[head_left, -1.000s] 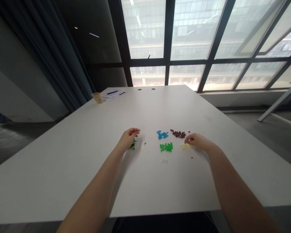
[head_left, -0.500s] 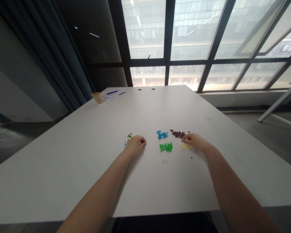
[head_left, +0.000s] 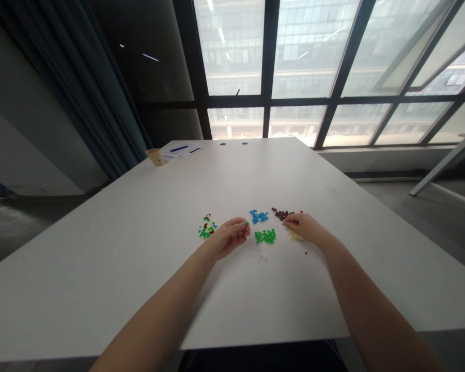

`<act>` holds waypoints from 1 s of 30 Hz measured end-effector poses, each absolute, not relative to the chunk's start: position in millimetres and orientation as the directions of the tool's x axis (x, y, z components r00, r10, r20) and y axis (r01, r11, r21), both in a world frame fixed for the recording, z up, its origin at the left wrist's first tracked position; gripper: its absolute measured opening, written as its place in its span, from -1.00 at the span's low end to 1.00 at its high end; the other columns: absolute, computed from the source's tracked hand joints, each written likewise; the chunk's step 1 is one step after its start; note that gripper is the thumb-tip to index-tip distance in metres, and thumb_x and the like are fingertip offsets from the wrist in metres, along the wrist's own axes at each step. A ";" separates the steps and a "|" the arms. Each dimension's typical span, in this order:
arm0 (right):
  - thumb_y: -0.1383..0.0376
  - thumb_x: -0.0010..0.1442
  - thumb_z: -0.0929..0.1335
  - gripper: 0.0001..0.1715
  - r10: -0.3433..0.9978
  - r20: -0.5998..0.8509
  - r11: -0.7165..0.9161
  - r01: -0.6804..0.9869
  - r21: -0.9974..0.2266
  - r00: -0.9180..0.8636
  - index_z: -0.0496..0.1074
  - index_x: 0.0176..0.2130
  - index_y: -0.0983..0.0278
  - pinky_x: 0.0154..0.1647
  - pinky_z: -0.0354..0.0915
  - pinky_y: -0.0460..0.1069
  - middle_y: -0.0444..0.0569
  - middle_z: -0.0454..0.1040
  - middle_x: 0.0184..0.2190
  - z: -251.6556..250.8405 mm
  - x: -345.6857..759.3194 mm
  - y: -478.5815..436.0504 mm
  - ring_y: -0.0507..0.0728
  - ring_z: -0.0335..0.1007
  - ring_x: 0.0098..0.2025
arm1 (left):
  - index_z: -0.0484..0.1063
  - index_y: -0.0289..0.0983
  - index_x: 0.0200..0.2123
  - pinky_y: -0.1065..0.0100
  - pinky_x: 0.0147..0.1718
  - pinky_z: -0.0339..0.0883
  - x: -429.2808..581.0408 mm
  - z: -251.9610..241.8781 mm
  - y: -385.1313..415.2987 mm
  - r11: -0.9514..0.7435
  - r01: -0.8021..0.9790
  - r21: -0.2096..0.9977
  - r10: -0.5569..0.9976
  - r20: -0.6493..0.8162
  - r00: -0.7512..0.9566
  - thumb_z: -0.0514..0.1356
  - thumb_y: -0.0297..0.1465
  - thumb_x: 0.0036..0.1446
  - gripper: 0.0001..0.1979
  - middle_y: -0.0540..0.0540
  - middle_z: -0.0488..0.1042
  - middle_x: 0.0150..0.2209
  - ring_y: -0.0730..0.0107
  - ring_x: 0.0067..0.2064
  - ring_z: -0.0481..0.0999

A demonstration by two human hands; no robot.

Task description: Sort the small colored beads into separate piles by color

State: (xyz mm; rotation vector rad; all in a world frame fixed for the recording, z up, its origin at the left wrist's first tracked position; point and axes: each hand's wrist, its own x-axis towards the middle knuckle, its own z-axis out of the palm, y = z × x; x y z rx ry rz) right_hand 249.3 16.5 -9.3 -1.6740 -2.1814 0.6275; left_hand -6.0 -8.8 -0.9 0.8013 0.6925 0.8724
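Mid-frame, pinching green bead in left hand beside green pile; right hand narrow-fingered, contents unclear; probably calls for gentle placement.

Left hand and right hand, both bare, on long bare forearms

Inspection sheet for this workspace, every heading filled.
Surface: white table, matte.
Job's things: mixed pile on the left; sorted blue pile, green pile, brown pile, yellow pile.
Clutter: paper cup and papers at the far left corner; stray white bits.
Hands: left hand pinches a green piece; right hand is over the yellow pile, grip cannot be told.
Cables: nothing seen.
Surroundings: windows, dark curtain.
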 end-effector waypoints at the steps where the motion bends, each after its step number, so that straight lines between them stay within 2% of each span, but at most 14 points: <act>1: 0.16 0.06 0.22 -0.66 0.963 -0.002 0.229 0.823 -0.520 -0.269 0.49 -0.35 0.28 -0.49 0.09 -0.09 -0.06 0.47 -0.49 -9.8 248.1 16.5 0.03 0.27 -0.51 | 0.38 -0.28 -0.45 0.50 -0.42 0.16 -4.0 0.2 -11.4 0.470 -0.461 0.753 0.839 -0.219 0.499 0.29 -0.38 -0.17 -0.83 0.01 0.39 -0.43 0.56 -0.39 0.36; 4: 0.17 0.08 0.20 -0.66 0.949 0.061 0.294 0.801 -0.521 -0.309 0.48 -0.37 0.28 -0.48 0.10 -0.09 -0.07 0.46 -0.52 -9.7 243.1 15.5 0.03 0.26 -0.51 | 0.38 -0.26 -0.42 0.48 -0.40 0.20 1.9 0.9 -17.7 0.619 -0.525 0.584 0.765 -0.298 0.571 0.25 -0.37 -0.09 -0.87 0.01 0.42 -0.36 0.53 -0.33 0.39; 7: 0.21 0.10 0.20 -0.68 0.923 0.131 0.373 0.750 -0.547 -0.363 0.48 -0.35 0.28 -0.43 0.14 -0.09 -0.06 0.47 -0.48 -8.3 237.2 13.5 0.04 0.28 -0.46 | 0.40 -0.27 -0.40 0.47 -0.40 0.21 6.7 -1.3 -20.8 0.676 -0.503 0.539 0.722 -0.344 0.601 0.19 -0.37 0.00 -0.91 -0.01 0.42 -0.35 0.53 -0.34 0.40; 18: 0.23 0.12 0.21 -0.71 0.869 0.270 0.493 0.666 -0.560 -0.416 0.48 -0.33 0.26 -0.36 0.18 -0.09 -0.04 0.48 -0.42 -1.7 225.5 4.2 0.03 0.30 -0.42 | 0.41 -0.27 -0.40 0.47 -0.39 0.20 8.9 -1.6 -25.2 0.686 -0.473 0.552 0.708 -0.357 0.609 0.18 -0.38 0.02 -0.92 -0.02 0.43 -0.35 0.54 -0.36 0.39; 24: 0.26 0.14 0.21 -0.72 0.825 0.439 0.563 0.583 -0.585 -0.355 0.46 -0.27 0.28 -0.39 0.17 -0.09 -0.06 0.41 -0.47 10.7 213.0 -6.6 -0.01 0.21 -0.49 | 0.41 -0.29 -0.39 0.48 -0.40 0.21 11.3 0.5 -29.1 0.689 -0.468 0.554 0.693 -0.313 0.650 0.22 -0.40 -0.03 -0.91 -0.03 0.41 -0.37 0.55 -0.35 0.39; 30: 0.27 0.10 0.25 -0.71 0.733 0.613 0.666 0.492 -0.561 -0.293 0.39 -0.15 0.25 -0.37 0.19 -0.06 -0.12 0.30 -0.52 17.1 197.8 -19.6 0.00 0.17 -0.47 | 0.41 -0.29 -0.39 0.49 -0.40 0.22 12.1 2.3 -30.2 0.675 -0.467 0.571 0.701 -0.298 0.648 0.22 -0.40 -0.03 -0.90 -0.04 0.42 -0.36 0.55 -0.35 0.39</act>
